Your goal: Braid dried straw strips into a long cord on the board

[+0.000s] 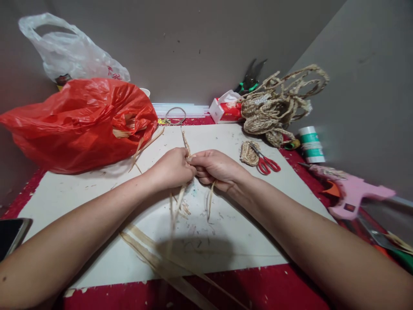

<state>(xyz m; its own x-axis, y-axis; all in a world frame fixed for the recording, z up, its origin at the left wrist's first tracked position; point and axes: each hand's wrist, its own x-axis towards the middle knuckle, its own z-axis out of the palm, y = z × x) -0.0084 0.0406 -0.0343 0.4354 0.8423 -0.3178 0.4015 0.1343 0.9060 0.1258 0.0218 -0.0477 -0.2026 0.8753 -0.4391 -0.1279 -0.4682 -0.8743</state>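
My left hand [176, 168] and my right hand [215, 168] meet above the middle of a white board [226, 137]. Both are closed, fingers pinched round a thin braided cord [185, 141] of straw-coloured fibre. The finished-looking end of the braid points away from me, toward the wall. Loose pale strands [179, 202] hang below my left hand, and another strand [211, 202] hangs from under my right. Long flat straw strips [145, 249] lie nearer to me, crossing the board's front edge. My fingers hide the spot where the strands join.
A red plastic bag [80, 125] with straw inside stands at left. To the right are red-handled scissors [267, 165] against a small woven piece [249, 153], a heap of braided cord [267, 107], a tissue pack [226, 107], a white-and-green roll [311, 144] and a pink glue gun [351, 193].
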